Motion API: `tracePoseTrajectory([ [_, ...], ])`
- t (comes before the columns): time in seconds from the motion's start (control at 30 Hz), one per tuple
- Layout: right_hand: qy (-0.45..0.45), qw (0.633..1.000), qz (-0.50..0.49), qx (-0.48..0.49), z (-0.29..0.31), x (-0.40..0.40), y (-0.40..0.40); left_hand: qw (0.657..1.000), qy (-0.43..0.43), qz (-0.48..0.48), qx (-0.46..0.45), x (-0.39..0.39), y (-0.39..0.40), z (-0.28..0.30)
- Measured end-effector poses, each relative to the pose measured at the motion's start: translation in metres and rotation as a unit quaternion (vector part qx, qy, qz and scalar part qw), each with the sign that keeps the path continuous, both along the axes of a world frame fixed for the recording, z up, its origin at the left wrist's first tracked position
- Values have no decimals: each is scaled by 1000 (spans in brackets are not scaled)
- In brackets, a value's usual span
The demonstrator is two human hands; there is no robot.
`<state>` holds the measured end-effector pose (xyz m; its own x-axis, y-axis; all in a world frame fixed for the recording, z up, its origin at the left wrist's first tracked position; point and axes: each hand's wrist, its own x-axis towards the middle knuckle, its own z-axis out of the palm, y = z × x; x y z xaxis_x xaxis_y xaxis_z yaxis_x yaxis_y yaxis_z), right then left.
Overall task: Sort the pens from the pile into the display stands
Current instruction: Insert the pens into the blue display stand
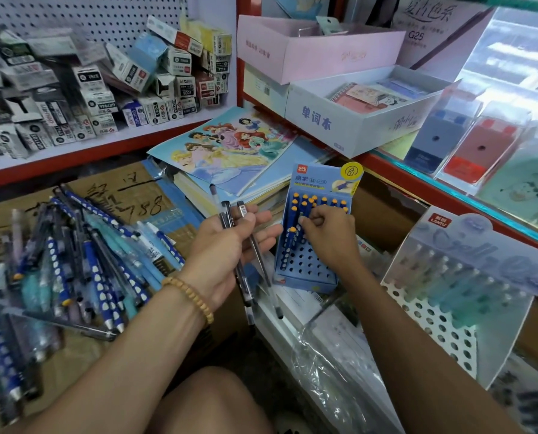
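A jumbled pile of dark blue white-dotted pens and pale blue pens lies at near left. The left hand grips three slim black gel pens. The right hand pinches a blue pen in the blue cardboard display stand, centre. A white perforated display stand sits at right.

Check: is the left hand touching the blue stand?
Apart. The head view shows the left hand gripping black pens, with a visible gap to the blue stand.
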<state>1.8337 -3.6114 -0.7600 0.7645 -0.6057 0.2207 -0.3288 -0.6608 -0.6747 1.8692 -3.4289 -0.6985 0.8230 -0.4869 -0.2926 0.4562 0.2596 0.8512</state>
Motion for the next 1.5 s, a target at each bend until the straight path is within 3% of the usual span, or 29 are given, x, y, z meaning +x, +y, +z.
tracePoseTrajectory([
  [0.33, 5, 999, -27, -27, -22, 0, 0, 1000, -7, 24, 14, 1, 6, 4],
  [0.43, 10, 999, -43, -15, -9, -7, 3, 1000, -4, 8, 5, 0, 4, 5],
  [0.5, -44, 997, -55, 42, 7, -20, 11, 1000, -8, 7, 5, -1, 1, 5],
  [0.6, -81, 974, 41, 207, 37, -49, 36, 1000, -21, 5, 11, -4, -4, 3],
  [0.7, 0, 960, 173, 222, 49, -70, 59, 999, -31, 8, 16, -13, -13, 2],
  [0.8, 9, 954, 208, 215, 49, -86, 61, 999, -36, 3, 5, -24, -20, 1],
  [1.1, -14, 969, 111, 221, 58, -157, 45, 988, -103, -115, 22, -69, -25, 5],
  [1.3, -26, 984, 29, 172, 62, -223, 39, 963, -164, -201, 74, -106, -30, -3],
  [1.4, -88, 968, -44, 233, 72, -269, 27, 936, -214, -250, 124, -125, -35, -4],
  [1.5, -149, 945, -113, 268, 77, -311, 17, 930, -169, -311, 100, -150, -50, -3],
])
